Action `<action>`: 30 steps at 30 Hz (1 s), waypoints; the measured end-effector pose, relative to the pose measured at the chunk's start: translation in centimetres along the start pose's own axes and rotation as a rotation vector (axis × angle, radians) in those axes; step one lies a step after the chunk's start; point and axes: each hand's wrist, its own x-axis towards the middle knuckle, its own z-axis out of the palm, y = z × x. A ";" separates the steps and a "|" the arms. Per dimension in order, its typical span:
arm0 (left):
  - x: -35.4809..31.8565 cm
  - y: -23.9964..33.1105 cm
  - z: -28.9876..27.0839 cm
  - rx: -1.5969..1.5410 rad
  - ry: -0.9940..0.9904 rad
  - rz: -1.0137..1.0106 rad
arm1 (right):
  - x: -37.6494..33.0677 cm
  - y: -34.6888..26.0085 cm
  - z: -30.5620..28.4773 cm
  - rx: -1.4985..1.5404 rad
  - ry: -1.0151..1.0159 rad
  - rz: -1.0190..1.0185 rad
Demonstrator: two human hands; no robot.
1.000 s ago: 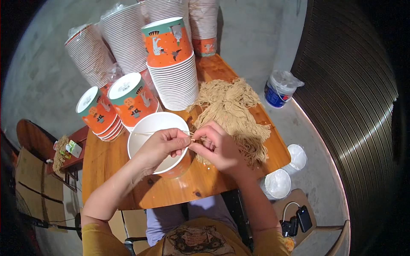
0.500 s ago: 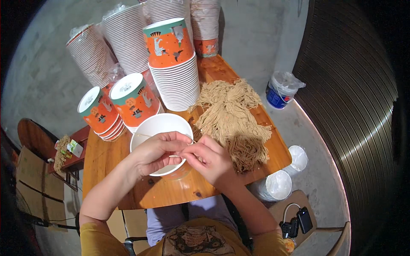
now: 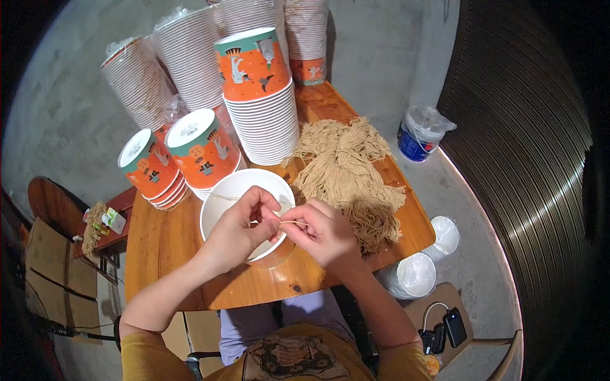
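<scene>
Both hands are close together above a white paper bucket (image 3: 213,219) that stands upright near the table's front edge. A thin pale strand of string (image 3: 293,222) runs between them. My left hand (image 3: 241,222) pinches it, and a loose length trails out to the left over the bucket's rim. My right hand (image 3: 324,232) grips the string between thumb and forefinger, just right of the left fingertips. The inside of the bucket is partly hidden by my hands. Right beside my right hand lies a heap of tan string bundles (image 3: 343,165), darker at its near end.
Orange-and-green paper buckets stand upside down in a tall stack (image 3: 260,120) and two shorter stacks (image 3: 200,152) on the wooden table (image 3: 159,254). Plastic-wrapped stacks (image 3: 187,60) line the back. A lidded pail (image 3: 416,136) and white buckets (image 3: 416,276) stand on the floor, right.
My hands have shifted slightly right, and the left fingers have curled round. More of the string now shows between the fingertips.
</scene>
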 end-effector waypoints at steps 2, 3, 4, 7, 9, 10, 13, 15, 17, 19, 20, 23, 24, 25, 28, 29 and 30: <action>-0.1 0.0 0.1 0.027 0.024 0.025 | -0.1 -0.2 0.5 0.019 0.066 0.006; -0.1 0.1 0.2 0.065 0.036 0.027 | -0.1 -0.2 0.5 0.019 0.066 0.005; -0.2 0.2 0.2 0.103 0.049 0.029 | 0.0 0.0 0.7 0.006 0.075 -0.011; -0.5 0.2 0.1 0.066 0.012 0.020 | 0.0 0.1 0.8 0.004 0.088 -0.019; -0.3 -0.4 0.1 0.148 0.036 0.064 | 0.0 0.2 0.9 0.015 0.094 -0.012; -0.2 -0.6 0.1 0.230 0.059 0.107 | -0.1 0.2 1.0 0.015 0.104 0.003; -0.2 -0.1 0.1 0.287 0.054 0.015 | -0.1 0.2 1.0 0.007 0.109 0.016; -0.4 0.0 0.1 0.313 0.064 -0.008 | -0.1 0.1 1.1 0.000 0.104 0.011; -0.6 0.3 0.2 0.398 0.076 0.040 | -0.2 0.1 1.2 0.009 0.106 0.011; -0.7 0.2 0.5 0.435 0.100 0.090 | -0.4 0.6 1.7 -0.019 0.142 -0.019; -0.7 0.2 0.6 0.471 0.128 0.134 | -0.4 0.8 1.9 -0.042 0.172 -0.046; -0.6 0.5 0.8 0.380 0.143 -0.003 | -0.4 1.0 1.9 -0.076 0.190 -0.095; -0.5 0.3 0.8 0.378 0.141 -0.003 | -0.4 1.0 1.9 -0.078 0.190 -0.094; -0.3 -0.2 0.6 0.295 0.129 0.018 | -0.5 0.9 1.8 -0.094 0.202 -0.120; -0.2 -1.0 0.3 0.156 0.109 0.031 | -0.6 0.9 1.9 -0.093 0.220 -0.156; -0.1 -1.2 0.3 0.099 0.099 0.024 | -0.6 0.9 2.0 -0.078 0.227 -0.165; -0.1 -1.5 0.3 0.099 0.100 0.025 | -0.6 0.9 1.9 -0.078 0.226 -0.166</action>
